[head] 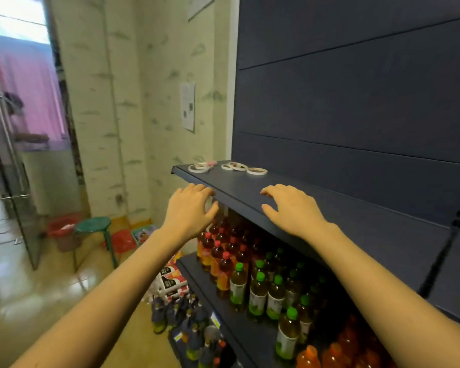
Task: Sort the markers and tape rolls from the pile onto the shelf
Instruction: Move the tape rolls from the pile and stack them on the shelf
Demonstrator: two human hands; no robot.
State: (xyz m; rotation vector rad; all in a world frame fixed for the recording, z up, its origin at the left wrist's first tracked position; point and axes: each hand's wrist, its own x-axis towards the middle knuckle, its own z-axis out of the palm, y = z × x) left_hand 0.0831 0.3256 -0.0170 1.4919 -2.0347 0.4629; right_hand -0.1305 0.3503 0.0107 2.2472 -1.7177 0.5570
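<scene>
Several white tape rolls lie flat at the far left end of the dark shelf (290, 192): one group (199, 167) at the corner with something pink behind it, another group (235, 166) beside it, and a single roll (257, 170) to the right. My left hand (190, 208) hovers at the shelf's front edge with fingers loosely spread, holding nothing. My right hand (292, 208) is over the shelf board, fingers relaxed, palm down and holding nothing. I see no markers.
Lower shelves hold bottles with red caps (218, 251) and green caps (260, 288). Dark bottles (181, 312) and drink packs (170, 280) stand on the floor. A green stool (93, 225) and a red bin (61, 229) are at the left, near a glass door.
</scene>
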